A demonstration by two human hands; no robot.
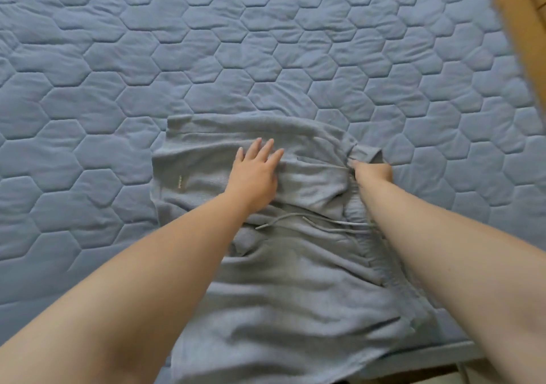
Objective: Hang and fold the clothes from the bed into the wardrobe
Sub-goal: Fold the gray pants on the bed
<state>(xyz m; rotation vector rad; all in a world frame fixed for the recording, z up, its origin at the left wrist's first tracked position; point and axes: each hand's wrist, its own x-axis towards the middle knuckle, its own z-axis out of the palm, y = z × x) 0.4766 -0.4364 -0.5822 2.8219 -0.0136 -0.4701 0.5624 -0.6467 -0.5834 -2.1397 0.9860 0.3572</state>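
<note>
Grey garment [295, 265]: L hand [254, 177] flat, R grip [373, 171] pinching edge.

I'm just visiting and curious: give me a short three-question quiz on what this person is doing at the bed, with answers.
1. True or false: the left hand lies flat, fingers spread, on the grey garment.
2. What is the right hand doing? A) hanging free above the bed B) pinching the garment's right edge C) holding a hanger
3. What pale, thin item lies across the garment between the two forearms?

Key:
1. True.
2. B; its fingers are closed on a fold of cloth.
3. A drawstring, lying loose on the cloth over the blue quilted bed cover.
</note>
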